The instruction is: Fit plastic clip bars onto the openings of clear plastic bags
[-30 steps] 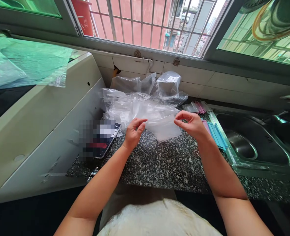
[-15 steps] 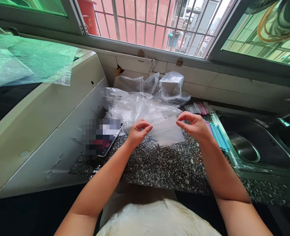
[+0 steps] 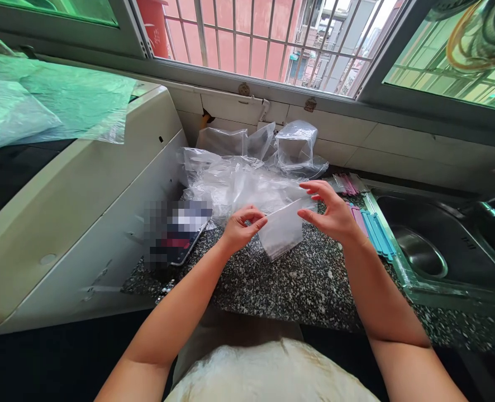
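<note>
Pinched between the thumb and forefinger of my left hand (image 3: 244, 226) is the left corner of a small clear plastic bag (image 3: 281, 230), which hangs tilted above the speckled countertop. My right hand (image 3: 333, 215) is open at the bag's right side, thumb and fingers spread apart. Whether a fingertip still brushes the bag's upper right edge, I cannot tell. Behind both hands lies a loose heap of clear plastic bags (image 3: 247, 181). Several blue strips (image 3: 377, 234) and a few pink strips (image 3: 357, 218) rest right of my right hand, along the sink's edge.
A phone or tablet (image 3: 193, 234), partly blurred out, lies left on the speckled counter (image 3: 281, 290). The steel sink (image 3: 432, 240) is at the right. A white appliance (image 3: 105, 184) with green-tinted plastic sheeting (image 3: 80, 100) borders the left. A barred window (image 3: 251, 39) is behind.
My right hand has opened from its pinch, fingers spreading. The bag has swung to a steeper tilt, still held at the left corner by my left hand.
</note>
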A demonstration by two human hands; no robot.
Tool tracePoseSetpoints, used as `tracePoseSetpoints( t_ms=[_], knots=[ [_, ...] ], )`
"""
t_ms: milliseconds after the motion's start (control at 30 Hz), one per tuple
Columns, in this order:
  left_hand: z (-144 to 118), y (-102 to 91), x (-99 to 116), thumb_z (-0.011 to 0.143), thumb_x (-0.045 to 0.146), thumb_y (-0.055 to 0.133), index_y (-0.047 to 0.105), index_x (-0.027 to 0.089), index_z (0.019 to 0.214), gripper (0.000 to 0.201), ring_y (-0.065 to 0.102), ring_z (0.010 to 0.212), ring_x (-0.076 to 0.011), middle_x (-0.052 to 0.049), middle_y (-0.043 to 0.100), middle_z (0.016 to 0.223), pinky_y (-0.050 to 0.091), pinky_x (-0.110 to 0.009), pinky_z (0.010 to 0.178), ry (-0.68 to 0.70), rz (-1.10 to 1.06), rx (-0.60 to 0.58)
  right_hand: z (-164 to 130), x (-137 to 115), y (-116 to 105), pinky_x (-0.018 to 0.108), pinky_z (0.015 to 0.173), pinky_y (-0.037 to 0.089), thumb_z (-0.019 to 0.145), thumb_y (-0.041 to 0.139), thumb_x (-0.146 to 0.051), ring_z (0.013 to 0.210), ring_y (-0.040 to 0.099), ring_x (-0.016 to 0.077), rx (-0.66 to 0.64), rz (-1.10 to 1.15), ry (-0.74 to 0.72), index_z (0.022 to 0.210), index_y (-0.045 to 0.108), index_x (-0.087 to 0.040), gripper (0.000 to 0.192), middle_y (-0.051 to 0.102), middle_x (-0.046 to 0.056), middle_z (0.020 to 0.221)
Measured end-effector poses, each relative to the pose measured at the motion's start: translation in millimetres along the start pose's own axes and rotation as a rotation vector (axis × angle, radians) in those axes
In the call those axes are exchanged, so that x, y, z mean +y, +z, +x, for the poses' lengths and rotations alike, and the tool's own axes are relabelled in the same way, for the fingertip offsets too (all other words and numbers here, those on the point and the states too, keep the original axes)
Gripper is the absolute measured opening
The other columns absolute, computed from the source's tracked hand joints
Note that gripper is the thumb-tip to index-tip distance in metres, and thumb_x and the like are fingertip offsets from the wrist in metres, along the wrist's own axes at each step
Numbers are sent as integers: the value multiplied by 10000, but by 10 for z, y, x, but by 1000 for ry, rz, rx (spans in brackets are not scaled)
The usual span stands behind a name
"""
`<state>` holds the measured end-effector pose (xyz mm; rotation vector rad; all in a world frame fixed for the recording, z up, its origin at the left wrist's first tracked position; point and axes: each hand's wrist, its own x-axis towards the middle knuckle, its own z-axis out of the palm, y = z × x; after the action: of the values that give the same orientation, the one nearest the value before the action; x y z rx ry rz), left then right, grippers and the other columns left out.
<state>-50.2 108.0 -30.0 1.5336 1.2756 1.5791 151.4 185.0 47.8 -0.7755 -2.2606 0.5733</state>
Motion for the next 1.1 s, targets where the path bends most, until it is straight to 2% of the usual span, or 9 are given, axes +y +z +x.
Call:
tracePoseSetpoints(
  t_ms=[67, 167, 400, 467, 567, 700, 833, 1000, 1100],
  knots=[
    [-2, -2, 30, 759, 277, 609, 643, 170, 645, 160, 477, 623, -111, -5, 522, 651, 415, -256, 604, 12, 38, -37, 17, -23, 46, 434, 948, 402, 743, 667, -369, 1123, 470, 247, -23, -84, -107, 1130, 574, -288, 406, 537, 64, 1188],
    [-5, -4, 33, 773, 268, 598, 646, 171, 658, 158, 484, 628, -113, -8, 528, 661, 419, -258, 612, 56, 98, -92, 41, -7, 120, 456, 978, 371, 750, 667, -344, 1102, 467, 251, -118, -189, -204, 1056, 617, -292, 314, 571, 54, 1138],
    [-19, 7, 4, 800, 221, 583, 631, 170, 678, 141, 508, 675, -115, -8, 541, 688, 429, -260, 650, 225, 201, -206, 60, 139, 251, 466, 989, 358, 748, 663, -269, 1179, 415, 261, -237, -236, -284, 996, 636, -274, 249, 583, 38, 1158],
    [-21, 5, 7, 804, 212, 584, 628, 169, 681, 137, 509, 676, -112, -8, 547, 692, 433, -260, 658, 254, 210, -231, 60, 168, 281, 455, 996, 352, 759, 651, -245, 1207, 399, 255, -272, -235, -310, 934, 647, -262, 176, 587, 34, 1159],
    [-16, -11, 7, 804, 209, 586, 628, 168, 690, 129, 514, 677, -110, -9, 548, 698, 438, -252, 644, 249, 209, -216, 64, 189, 294, 423, 972, 373, 794, 614, -235, 1147, 453, 230, -297, -211, -327, 798, 642, -245, 31, 631, 22, 1073],
    [1, -43, -5, 799, 218, 591, 640, 168, 703, 119, 519, 664, -109, -10, 550, 693, 440, -243, 619, 212, 211, -177, 66, 175, 247, 374, 883, 419, 829, 568, -236, 957, 538, 189, -276, -152, -329, 739, 612, -225, 101, 674, 18, 931],
    [10, -55, -20, 799, 224, 587, 646, 160, 698, 134, 510, 638, -104, -11, 547, 681, 444, -235, 596, 172, 219, -146, 53, 159, 212, 325, 783, 438, 842, 535, -218, 816, 545, 159, -288, -123, -286, 725, 598, -210, 133, 671, 23, 826],
    [15, -53, -42, 802, 228, 578, 643, 153, 695, 146, 502, 618, -99, -9, 539, 673, 444, -230, 582, 167, 243, -136, 35, 166, 230, 303, 727, 432, 842, 523, -217, 769, 526, 155, -291, -136, -257, 708, 586, -196, 149, 646, 34, 752],
    [14, -58, -56, 816, 234, 560, 640, 154, 699, 162, 519, 648, -114, -16, 544, 682, 446, -248, 607, 223, 331, -122, 26, 160, 245, 297, 718, 425, 847, 514, -220, 763, 516, 156, -295, -156, -263, 708, 581, -192, 157, 645, 38, 749]
  ],
)
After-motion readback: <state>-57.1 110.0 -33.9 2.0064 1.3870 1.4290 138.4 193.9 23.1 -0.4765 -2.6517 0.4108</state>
